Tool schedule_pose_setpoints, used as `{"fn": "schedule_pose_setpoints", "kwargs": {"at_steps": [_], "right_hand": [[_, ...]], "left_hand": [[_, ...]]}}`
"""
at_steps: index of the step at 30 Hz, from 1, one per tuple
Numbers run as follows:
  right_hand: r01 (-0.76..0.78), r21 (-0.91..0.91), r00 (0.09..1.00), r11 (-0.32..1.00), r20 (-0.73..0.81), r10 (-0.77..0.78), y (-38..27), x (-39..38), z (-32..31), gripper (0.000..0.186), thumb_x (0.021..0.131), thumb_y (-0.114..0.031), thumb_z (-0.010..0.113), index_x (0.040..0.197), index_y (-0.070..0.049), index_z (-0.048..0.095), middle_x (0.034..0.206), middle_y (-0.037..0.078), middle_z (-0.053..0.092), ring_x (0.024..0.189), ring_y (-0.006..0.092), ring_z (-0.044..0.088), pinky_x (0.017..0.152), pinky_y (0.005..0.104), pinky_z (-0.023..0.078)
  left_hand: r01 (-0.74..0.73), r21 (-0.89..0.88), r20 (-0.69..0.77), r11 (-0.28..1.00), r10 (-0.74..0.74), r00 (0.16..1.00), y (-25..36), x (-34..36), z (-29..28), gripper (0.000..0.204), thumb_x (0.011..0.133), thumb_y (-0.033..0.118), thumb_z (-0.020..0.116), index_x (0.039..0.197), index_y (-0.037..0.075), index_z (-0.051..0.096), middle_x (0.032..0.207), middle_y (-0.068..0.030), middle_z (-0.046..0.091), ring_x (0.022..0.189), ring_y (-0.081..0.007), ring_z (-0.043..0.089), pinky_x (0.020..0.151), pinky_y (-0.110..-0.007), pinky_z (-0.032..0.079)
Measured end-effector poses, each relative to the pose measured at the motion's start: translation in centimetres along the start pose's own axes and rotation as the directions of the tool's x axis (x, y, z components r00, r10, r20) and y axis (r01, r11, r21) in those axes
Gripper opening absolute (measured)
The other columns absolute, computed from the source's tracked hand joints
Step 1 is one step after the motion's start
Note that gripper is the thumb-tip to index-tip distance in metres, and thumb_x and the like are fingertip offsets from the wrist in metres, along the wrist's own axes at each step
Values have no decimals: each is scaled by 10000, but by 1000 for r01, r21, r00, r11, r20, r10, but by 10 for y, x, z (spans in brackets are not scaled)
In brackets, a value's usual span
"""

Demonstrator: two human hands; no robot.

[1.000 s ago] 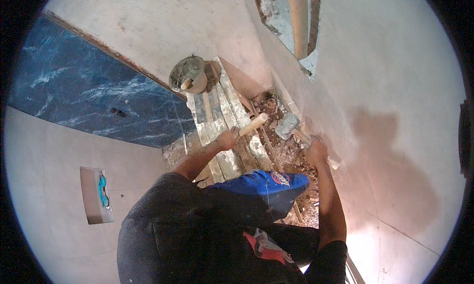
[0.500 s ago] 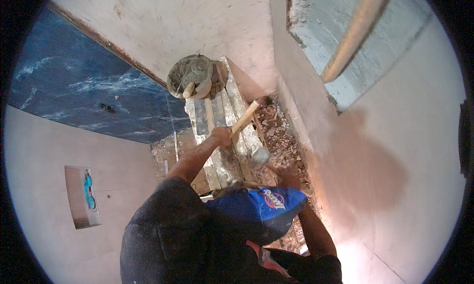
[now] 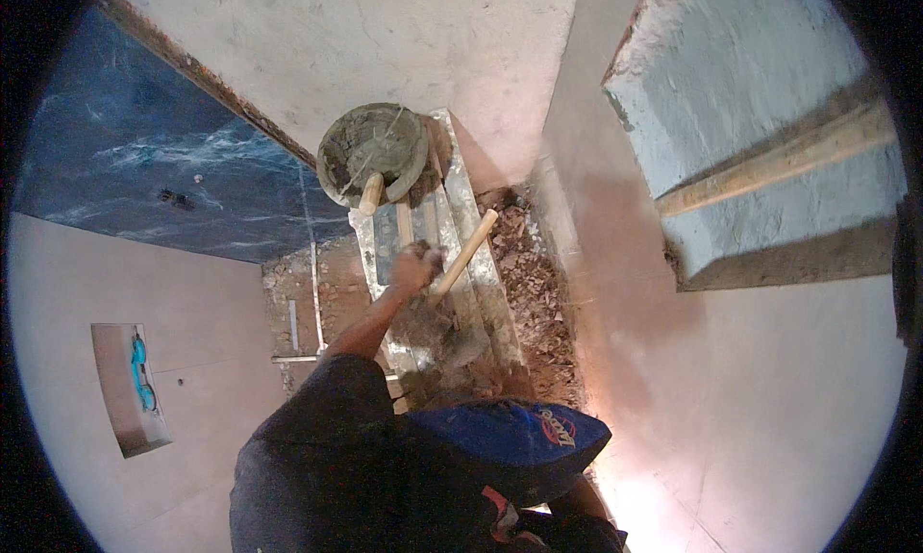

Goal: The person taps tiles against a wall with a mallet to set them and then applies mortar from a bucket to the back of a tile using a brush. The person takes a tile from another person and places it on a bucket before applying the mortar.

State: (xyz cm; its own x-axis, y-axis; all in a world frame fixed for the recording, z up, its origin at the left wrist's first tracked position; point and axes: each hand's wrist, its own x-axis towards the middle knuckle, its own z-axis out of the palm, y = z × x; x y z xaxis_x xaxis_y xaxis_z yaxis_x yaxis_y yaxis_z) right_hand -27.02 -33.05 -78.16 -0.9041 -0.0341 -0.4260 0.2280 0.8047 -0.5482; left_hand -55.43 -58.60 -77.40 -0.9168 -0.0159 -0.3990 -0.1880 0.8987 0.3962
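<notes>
My left hand (image 3: 411, 270) is over the planks, fingers curled, at the near end of a flat grey float (image 3: 386, 234) with a wooden strip along it. Something dark shows at its fingertips, too unclear to name. Just right of this hand, a pale wooden handle (image 3: 469, 251) slants across the boards, apart from the fingers; what its lower end joins is blurred. My right hand is hidden behind the blue cap brim (image 3: 510, 430). A round bucket (image 3: 419, 161) of grey mortar stands beyond my left hand, a wooden tool handle (image 3: 371, 195) sticking out over its rim.
Mortar-smeared planks (image 3: 486, 293) run away from me, with rubble (image 3: 538, 284) along their right. A dark blue marbled panel (image 3: 192, 159) covers the left wall, near a niche (image 3: 130, 389). A wooden pole (image 3: 788, 159) crosses a pale recess at right.
My left hand has let go of the wooden handle and moved left, towards the float. My right hand has dropped out of sight behind the cap brim. The view has shifted.
</notes>
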Motion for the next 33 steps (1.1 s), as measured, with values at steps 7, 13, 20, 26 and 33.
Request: {"fn": "schedule_pose_setpoints", "kwargs": {"at_steps": [7, 13, 20, 26, 33], "right_hand": [[-19, -13, 995, 1000, 97, 20, -14, 37, -102, 550, 909, -357, 679, 1369, -83, 555, 1227, 234, 632, 1097, 443, 623, 921, 539, 521], [292, -156, 956, 944, 48, -288, -87, 178, -191, 518, 956, -308, 629, 1431, -155, 490, 1282, 244, 604, 1115, 438, 621, 973, 526, 500], [507, -259, 852, 822, 8, -524, -223, 317, -224, 565, 927, -231, 593, 1457, -96, 449, 1195, 251, 665, 1102, 429, 649, 964, 529, 517], [413, -561, 909, 717, 306, -283, -289, 397, -241, 481, 833, -251, 657, 1262, -36, 632, 1070, 230, 723, 986, 404, 707, 864, 507, 574], [402, -590, 895, 700, 414, -165, -306, 422, -226, 441, 799, -214, 655, 1217, -72, 669, 1010, 209, 736, 977, 384, 716, 874, 492, 574]], "left_hand": [[328, 96, -291, 940, -289, 912, -52, 23, 15, 1099, 861, 688, 553, 1596, -5, 122, 1664, -279, -29, 1546, -427, -4, 1224, -590, 63], [334, 69, -130, 940, -323, 937, -59, 41, 13, 1371, 732, 861, 576, 1601, 0, -42, 1663, -256, -136, 1543, -424, -109, 1192, -659, -26], [323, 155, 8, 934, -328, 945, -64, 45, 8, 1497, 613, 887, 650, 1589, -13, -42, 1643, -295, -138, 1524, -471, -71, 1145, -737, 42], [330, 115, 109, 937, -342, 933, -69, 47, 7, 1608, 557, 780, 821, 1573, -26, -130, 1621, -287, -250, 1509, -465, -210, 1166, -706, 19], [313, 31, 72, 949, -314, 947, -71, 45, 5, 1609, 554, 773, 827, 1573, -24, -130, 1625, -289, -234, 1504, -482, -205, 1162, -711, 18]]}}
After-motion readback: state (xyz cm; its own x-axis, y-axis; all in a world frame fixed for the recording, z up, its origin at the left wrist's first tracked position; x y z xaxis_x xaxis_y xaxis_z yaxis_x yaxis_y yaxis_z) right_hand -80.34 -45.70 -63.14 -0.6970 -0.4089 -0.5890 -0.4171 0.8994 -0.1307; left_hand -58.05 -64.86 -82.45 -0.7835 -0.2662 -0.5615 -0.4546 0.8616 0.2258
